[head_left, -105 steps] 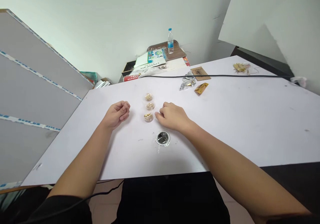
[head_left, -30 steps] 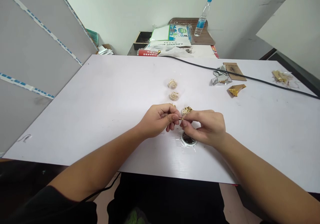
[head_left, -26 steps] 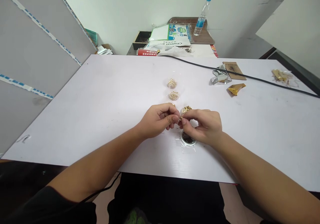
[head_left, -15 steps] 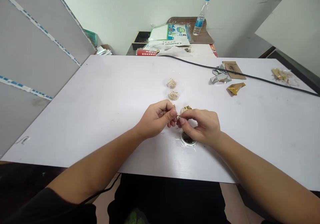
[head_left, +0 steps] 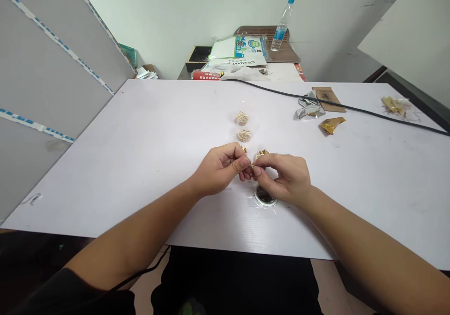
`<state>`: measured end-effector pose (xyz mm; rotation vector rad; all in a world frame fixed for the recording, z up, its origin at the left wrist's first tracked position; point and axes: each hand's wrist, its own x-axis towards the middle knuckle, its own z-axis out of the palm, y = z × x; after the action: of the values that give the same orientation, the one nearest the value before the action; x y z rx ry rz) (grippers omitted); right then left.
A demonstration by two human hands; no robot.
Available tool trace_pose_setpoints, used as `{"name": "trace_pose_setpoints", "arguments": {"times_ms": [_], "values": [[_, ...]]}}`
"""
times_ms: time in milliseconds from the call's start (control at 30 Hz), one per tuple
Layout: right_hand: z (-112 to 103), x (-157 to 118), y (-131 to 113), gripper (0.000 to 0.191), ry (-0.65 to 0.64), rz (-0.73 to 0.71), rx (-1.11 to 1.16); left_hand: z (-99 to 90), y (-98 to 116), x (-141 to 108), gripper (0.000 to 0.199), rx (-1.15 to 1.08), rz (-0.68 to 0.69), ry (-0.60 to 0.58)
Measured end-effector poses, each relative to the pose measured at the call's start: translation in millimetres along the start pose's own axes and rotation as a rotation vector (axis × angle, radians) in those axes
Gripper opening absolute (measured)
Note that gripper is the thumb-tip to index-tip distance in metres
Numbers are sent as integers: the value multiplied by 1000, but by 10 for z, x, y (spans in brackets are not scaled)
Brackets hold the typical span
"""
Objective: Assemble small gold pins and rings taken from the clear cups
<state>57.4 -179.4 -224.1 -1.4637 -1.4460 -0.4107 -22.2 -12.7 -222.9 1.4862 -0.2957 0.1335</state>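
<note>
Head view: over a white table [head_left: 123, 183], left hand [head_left: 228, 167] and right hand [head_left: 283, 174] nearly meet, each with thumb and forefinger pinched on one tiny gold piece [head_left: 252, 165] between them. Small tubs [head_left: 243, 139] holding gold bits stand just beyond; farther back, a bottle [head_left: 280, 33].
</note>
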Motion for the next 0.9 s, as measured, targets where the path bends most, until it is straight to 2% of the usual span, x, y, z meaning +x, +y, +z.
{"name": "trace_pose_setpoints", "arguments": {"times_ms": [300, 500, 667, 900], "values": [[-3, -25, 1, 12, -24, 10, -34, -3, -11, -4, 30, 93, 20, 32], [3, -32, -5, 10, -14, -13, -178, 13, -30, -26, 15, 321, 170, 121], [15, -43, -13, 10, -14, -20, -233, 19, -46, -37, 15, 535, 294, 176], [56, -65, -25, 9, -6, 24, -266, 33, -65, -39, 16, 716, 424, 244]]}}
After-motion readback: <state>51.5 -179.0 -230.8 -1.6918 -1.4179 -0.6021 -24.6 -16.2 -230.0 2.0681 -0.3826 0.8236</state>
